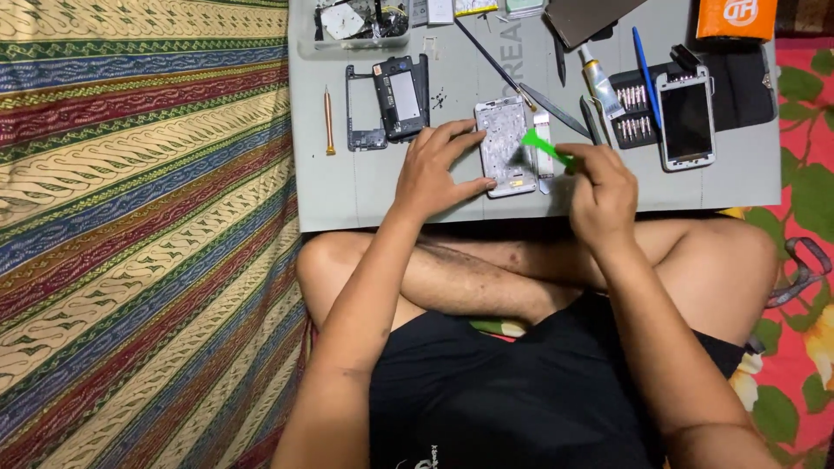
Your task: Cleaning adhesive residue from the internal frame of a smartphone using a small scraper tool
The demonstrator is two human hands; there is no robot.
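Observation:
An opened white phone body [504, 143] lies on the grey work mat [356, 187]. My left hand [434, 169] steadies it, with fingers on its left edge and thumb at its lower corner. My right hand [599, 187] pinches a green plastic pry tool [546, 146], whose tip rests against the phone's right side.
Black phone back frames [388, 100] and an orange-handled screwdriver [329, 122] lie to the left. A white phone [686, 117], bit set [634, 113], glue tube [599, 82], blue pen [645, 74], tweezers [556, 111] and orange box [737, 19] sit right. A parts tray [352, 24] is behind. Striped cloth [139, 234] covers the floor.

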